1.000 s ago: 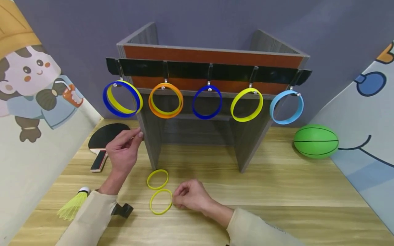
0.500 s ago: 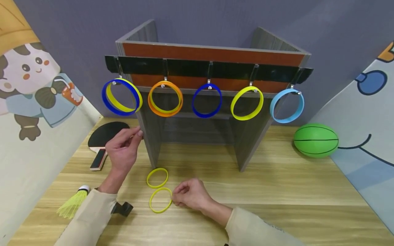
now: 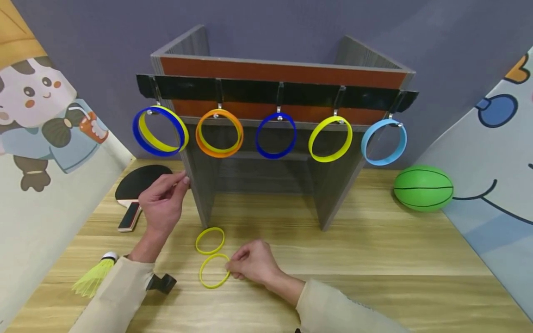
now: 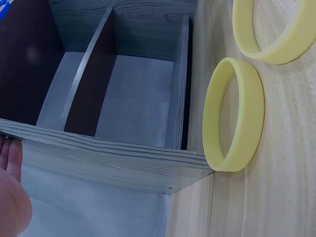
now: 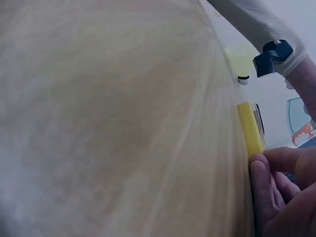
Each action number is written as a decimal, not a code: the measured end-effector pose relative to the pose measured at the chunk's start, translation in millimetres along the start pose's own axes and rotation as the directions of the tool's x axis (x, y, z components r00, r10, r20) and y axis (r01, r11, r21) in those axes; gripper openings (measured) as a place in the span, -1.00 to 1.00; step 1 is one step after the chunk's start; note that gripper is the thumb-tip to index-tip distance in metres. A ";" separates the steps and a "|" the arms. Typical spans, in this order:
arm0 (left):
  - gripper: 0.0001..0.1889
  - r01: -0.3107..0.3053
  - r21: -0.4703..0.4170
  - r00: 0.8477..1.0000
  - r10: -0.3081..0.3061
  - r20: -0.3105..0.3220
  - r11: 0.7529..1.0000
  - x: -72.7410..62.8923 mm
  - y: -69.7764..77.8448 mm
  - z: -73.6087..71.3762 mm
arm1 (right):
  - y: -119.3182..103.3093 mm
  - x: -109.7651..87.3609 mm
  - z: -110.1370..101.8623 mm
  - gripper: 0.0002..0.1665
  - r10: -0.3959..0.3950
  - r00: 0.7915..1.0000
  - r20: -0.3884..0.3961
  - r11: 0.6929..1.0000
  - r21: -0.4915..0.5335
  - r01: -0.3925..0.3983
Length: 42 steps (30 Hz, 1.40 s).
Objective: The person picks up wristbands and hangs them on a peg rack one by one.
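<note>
In the head view, my left hand [image 3: 161,203] touches the outer face of the grey stand's left panel [image 3: 195,185] with thumb and fingers close together; the left wrist view shows only part of that hand, at the panel's outer side. Low on the table, my right hand [image 3: 256,263] pinches the right edge of the nearer yellow wristband [image 3: 201,273] between thumb and forefinger. Its band [image 5: 251,128] stands edge-on at those fingertips in the right wrist view. Just behind lies another yellow wristband [image 3: 197,245], close to the panel's foot.
Along the stand's black bar [image 3: 250,90], hooks carry blue, yellow, orange and light-blue wristbands, including a light-blue one [image 3: 385,163]. A table tennis bat [image 3: 139,182] and a yellow shuttlecock [image 3: 96,277] lie left. A green ball [image 3: 422,188] sits right, by the wall.
My right hand has shifted slightly left, and its fingertips now overlap the nearer wristband's edge. The whole head view has drifted a little. My left hand keeps its place at the panel.
</note>
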<state>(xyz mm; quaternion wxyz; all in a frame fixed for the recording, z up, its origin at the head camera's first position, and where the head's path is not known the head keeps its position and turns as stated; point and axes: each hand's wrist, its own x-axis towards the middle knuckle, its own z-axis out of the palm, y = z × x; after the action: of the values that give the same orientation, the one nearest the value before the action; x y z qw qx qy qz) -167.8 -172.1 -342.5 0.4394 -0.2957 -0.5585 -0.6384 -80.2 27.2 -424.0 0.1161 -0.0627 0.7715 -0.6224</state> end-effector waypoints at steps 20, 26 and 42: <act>-0.88 -0.004 -0.040 1.000 0.004 -0.005 0.999 -1.1 -2.8 -1.2 | -3.1 -1.4 -0.9 -0.85 0.098 0.995 -0.016 0.991 0.093 -0.096; -0.89 -0.018 -0.068 1.000 0.017 -0.005 0.998 2.4 8.7 6.5 | -2.6 -1.9 -4.0 -0.86 0.123 0.992 -0.008 0.983 0.138 -0.120; -0.89 0.013 -0.031 1.000 -0.013 0.005 0.999 2.1 9.2 5.1 | -1.6 -13.0 -23.5 -0.88 0.128 0.991 0.032 0.966 0.224 -0.132</act>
<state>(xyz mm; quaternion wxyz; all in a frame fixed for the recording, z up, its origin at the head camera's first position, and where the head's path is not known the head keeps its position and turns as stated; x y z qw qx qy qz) -161.1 -167.5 -335.5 0.4292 -0.3004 -0.5516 -0.6491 -73.8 52.2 -416.5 0.1697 -0.0035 0.6972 -0.6965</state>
